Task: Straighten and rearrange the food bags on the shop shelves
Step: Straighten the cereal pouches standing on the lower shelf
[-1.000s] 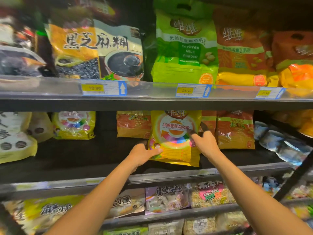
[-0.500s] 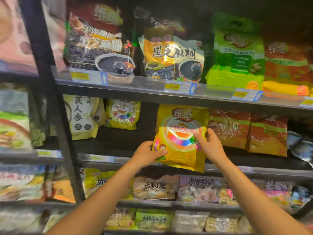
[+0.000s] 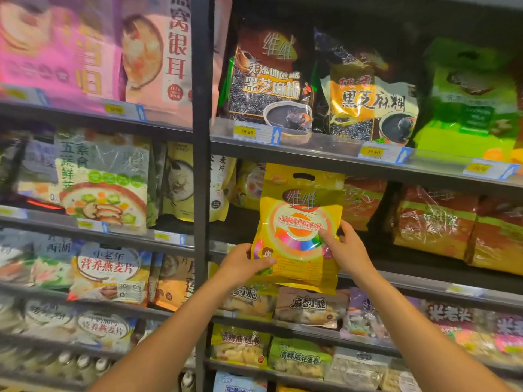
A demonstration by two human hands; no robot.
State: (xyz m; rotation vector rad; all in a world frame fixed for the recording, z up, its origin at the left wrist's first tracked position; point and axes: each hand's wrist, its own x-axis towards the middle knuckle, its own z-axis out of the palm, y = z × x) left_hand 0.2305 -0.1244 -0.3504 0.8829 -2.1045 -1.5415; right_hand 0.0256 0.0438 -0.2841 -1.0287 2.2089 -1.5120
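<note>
Yellow food bag (image 3: 300, 216) is held upright just in front of the middle shelf (image 3: 424, 287) edge; left hand (image 3: 240, 264) pinches its lower left corner, right hand (image 3: 349, 253) clamps its right edge; likely kept square for setting back upright

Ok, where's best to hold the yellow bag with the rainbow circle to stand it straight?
By its two side edges, low down, one hand from each side, as the left hand and right hand do now. The yellow bag is flat, wide and upright, so a two-sided pinch probably keeps it from swinging.
</note>
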